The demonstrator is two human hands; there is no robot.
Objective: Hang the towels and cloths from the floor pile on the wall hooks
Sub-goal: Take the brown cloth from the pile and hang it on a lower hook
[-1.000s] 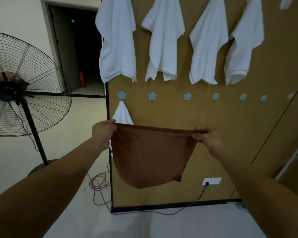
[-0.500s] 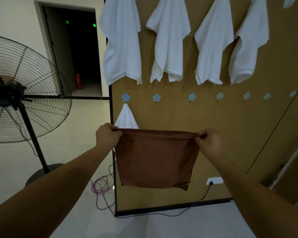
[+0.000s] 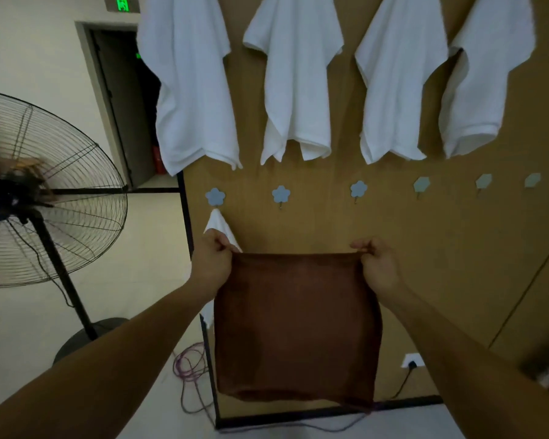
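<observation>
The person holds a brown cloth spread flat in front of the wall panel, just below the lower row of hooks. The left hand pinches the cloth's upper left corner and the right hand pinches the upper right. Each grip is clenched on the top edge, which runs taut between them, and the rest hangs down square. Just behind the left hand a small white towel hangs from the leftmost hook. Higher up, four white towels hang in a row. A standing fan is off to the left, and a purple cable lies looped on the floor by the panel's edge.
</observation>
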